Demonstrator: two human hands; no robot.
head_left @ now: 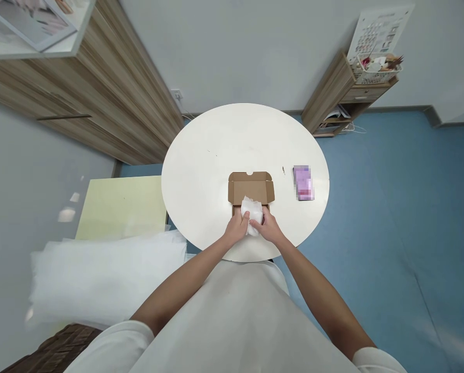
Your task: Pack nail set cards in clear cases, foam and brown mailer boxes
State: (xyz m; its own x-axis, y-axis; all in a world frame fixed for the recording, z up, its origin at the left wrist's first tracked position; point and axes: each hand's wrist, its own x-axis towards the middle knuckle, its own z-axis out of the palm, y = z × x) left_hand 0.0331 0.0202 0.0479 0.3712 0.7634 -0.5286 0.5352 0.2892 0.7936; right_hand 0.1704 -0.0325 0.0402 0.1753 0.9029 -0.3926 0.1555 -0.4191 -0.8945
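Observation:
A small white wrapped bundle (252, 211) is held between both hands near the front edge of the round white table (201, 155). My left hand (237, 226) grips its left side, with the thumb on top. On the right side, my right hand (267, 226) has its fingers around the bundle and its thumb across the front. Just beyond and partly under the bundle lies an open brown cardboard box (249, 190), its lid spread away from me with side flaps out. The hands and bundle hide most of the box's lower part.
A blurred purple item (303, 183) lies on the table's right side. White translucent sheets (107, 277) are stacked at the left on a pale yellow surface (123, 204). Behind stand a wooden cabinet (127, 83) at left and a small shelf unit (333, 93) holding a basket (375, 70) at right.

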